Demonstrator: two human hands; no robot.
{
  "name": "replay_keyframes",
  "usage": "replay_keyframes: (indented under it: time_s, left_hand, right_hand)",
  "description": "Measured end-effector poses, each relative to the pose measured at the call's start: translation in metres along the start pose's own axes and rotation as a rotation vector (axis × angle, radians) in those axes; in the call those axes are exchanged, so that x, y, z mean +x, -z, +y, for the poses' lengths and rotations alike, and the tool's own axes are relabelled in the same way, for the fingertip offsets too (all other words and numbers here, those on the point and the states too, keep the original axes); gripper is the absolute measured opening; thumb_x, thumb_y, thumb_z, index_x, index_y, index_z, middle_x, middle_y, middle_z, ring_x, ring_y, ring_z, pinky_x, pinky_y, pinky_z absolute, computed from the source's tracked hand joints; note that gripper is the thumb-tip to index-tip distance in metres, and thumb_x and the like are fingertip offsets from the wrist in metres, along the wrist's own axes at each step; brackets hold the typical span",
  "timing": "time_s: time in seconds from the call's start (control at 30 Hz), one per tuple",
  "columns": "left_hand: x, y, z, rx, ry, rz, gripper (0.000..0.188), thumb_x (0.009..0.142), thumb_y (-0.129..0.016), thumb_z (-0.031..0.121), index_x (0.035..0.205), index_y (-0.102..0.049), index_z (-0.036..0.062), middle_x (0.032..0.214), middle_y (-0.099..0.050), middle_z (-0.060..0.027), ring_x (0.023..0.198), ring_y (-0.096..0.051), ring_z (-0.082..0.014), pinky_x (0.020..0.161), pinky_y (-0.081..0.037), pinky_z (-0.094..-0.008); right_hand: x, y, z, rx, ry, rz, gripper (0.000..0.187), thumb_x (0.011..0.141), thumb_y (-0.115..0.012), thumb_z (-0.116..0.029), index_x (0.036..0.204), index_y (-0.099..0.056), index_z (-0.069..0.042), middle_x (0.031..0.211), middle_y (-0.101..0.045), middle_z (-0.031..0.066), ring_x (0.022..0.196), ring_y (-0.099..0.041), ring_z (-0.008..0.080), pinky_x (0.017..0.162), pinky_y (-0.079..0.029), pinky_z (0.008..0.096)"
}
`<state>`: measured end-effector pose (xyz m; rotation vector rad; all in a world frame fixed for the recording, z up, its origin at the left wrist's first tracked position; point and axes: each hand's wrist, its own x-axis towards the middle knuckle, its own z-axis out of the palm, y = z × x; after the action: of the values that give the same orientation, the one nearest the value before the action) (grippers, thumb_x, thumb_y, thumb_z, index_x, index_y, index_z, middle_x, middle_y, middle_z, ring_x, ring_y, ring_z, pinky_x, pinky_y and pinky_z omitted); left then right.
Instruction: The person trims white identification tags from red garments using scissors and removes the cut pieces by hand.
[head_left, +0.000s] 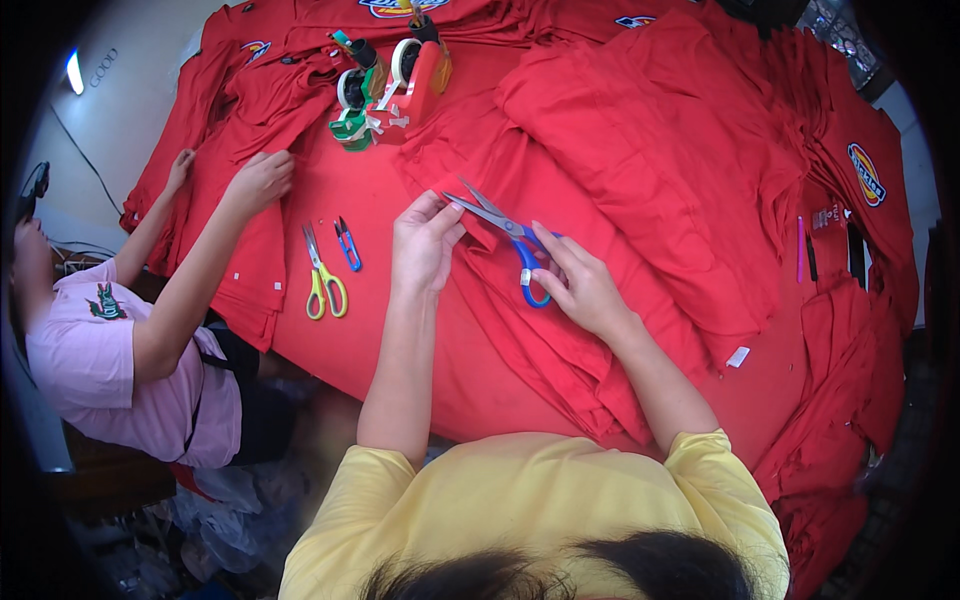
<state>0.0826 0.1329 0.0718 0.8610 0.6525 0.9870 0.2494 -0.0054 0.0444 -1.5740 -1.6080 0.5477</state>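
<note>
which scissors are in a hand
The blue-handled scissors, held in the right hand with blades apart; the yellow-handled scissors and small blue snips lie on the red surface.

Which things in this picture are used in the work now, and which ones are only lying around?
In use:
- blue scissors, in the right hand
- red cloth, pinched by the left hand

Lying or standing about:
- yellow scissors
- blue snips
- tape dispensers
- white tag
</note>
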Motion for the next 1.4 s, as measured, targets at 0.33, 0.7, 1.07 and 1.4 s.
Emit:
replay_keyframes:
  time_s: [0.33, 0.7, 1.07, 1.4]
  left_hand:
    - [-0.002, -0.004, -0.004, 0.020, 0.019, -0.009, 0.021, 0.086, -0.056, -0.003, 0.107, -0.059, -0.0022, 0.100, -0.063, -0.0090, 0.090, -0.061, -0.0174, 0.080, -0.052, -0.0339]
    - [0.001, 0.002, -0.005, -0.077, -0.038, 0.030, 0.021, 0.086, -0.054, -0.005, 0.106, -0.059, -0.0027, 0.099, -0.063, -0.0087, 0.091, -0.061, -0.0166, 0.082, -0.050, -0.0311]
    - [-0.008, -0.004, -0.006, 0.090, 0.002, 0.019, 0.031, 0.083, -0.055, -0.009, 0.113, -0.054, 0.0004, 0.098, -0.057, -0.0045, 0.094, -0.059, -0.0145, 0.081, -0.051, -0.0296]
    - [-0.011, -0.003, -0.011, 0.079, -0.008, 0.024, 0.031, 0.082, -0.060, -0.006, 0.112, -0.056, 0.0035, 0.093, -0.057, -0.0009, 0.080, -0.058, -0.0088, 0.069, -0.048, -0.0223]
  right_hand:
    - [0.005, -0.016, 0.010, 0.151, 0.074, 0.102, 0.046, 0.089, -0.057, -0.012, 0.132, -0.044, -0.004, 0.104, -0.061, 0.0172, 0.087, -0.061, 0.0301, 0.076, -0.047, 0.0359]
    - [-0.011, -0.008, 0.009, 0.099, 0.011, -0.012, 0.053, 0.087, -0.060, -0.017, 0.135, -0.042, -0.006, 0.097, -0.059, 0.0110, 0.077, -0.057, 0.0191, 0.069, -0.046, 0.0306]
    - [0.000, 0.000, 0.000, 0.103, 0.023, -0.030, 0.056, 0.087, -0.061, -0.017, 0.137, -0.040, -0.007, 0.089, -0.056, 0.0090, 0.074, -0.054, 0.0187, 0.067, -0.045, 0.0304]
    - [0.001, 0.007, -0.006, 0.576, -0.369, -0.181, 0.046, 0.090, -0.051, -0.004, 0.135, -0.044, -0.002, 0.098, -0.062, 0.0069, 0.081, -0.056, 0.0109, 0.076, -0.046, 0.0241]
